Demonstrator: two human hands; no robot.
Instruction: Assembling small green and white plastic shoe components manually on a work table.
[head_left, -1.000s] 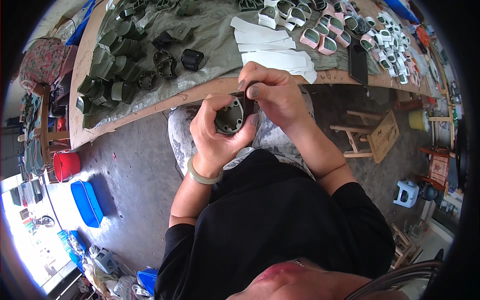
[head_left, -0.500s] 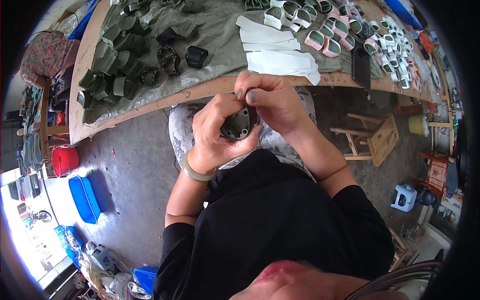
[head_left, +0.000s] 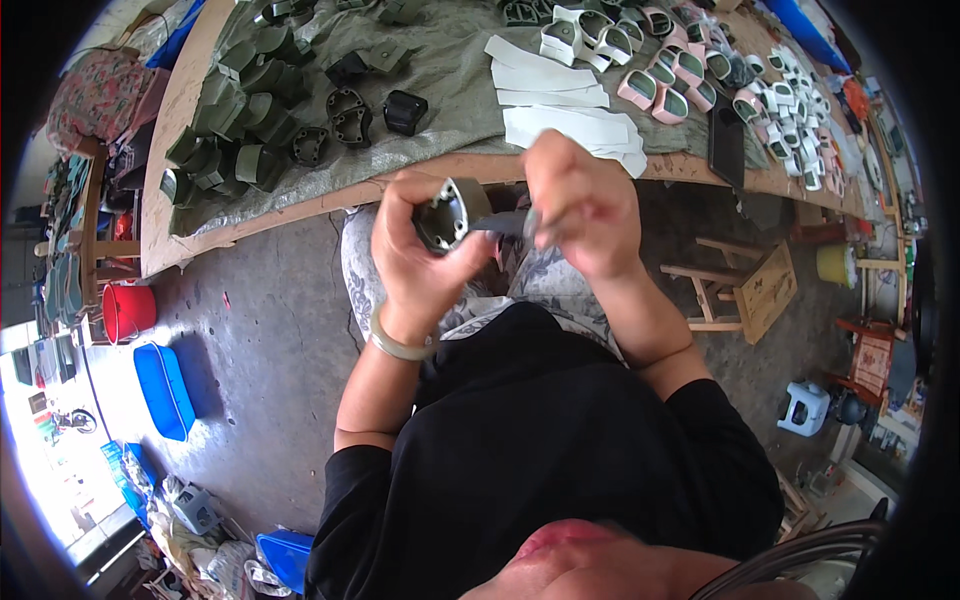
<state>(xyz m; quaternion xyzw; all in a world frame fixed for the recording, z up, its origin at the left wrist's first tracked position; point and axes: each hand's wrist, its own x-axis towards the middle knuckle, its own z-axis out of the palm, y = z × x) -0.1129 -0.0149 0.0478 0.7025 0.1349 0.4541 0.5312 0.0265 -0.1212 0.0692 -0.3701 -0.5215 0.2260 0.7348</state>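
Observation:
My left hand (head_left: 412,262) is closed around an olive-green shoe heel (head_left: 440,222), a hollow D-shaped block whose open face with small holes is turned toward me. From the heel's right side a dark strip (head_left: 505,223) stretches across to my right hand (head_left: 583,205). The right fingers are pinched on the strip's far end and slightly blurred by motion. Both hands are above my lap, just off the table's near edge. My left thumb lies against the heel's lower rim, beside the strip.
On the cloth-covered table (head_left: 440,140) lie dark green heels (head_left: 262,120), a black heel (head_left: 405,112), white strips (head_left: 570,128), pink heels (head_left: 668,88) and white heels (head_left: 795,105). A dark flat phone-like object (head_left: 726,150) rests near the edge. A wooden stool (head_left: 765,288) stands right.
The heel has turned in my left hand and shifted slightly left. My right hand has moved right, away from the heel, drawing the dark strip out straight between the hands.

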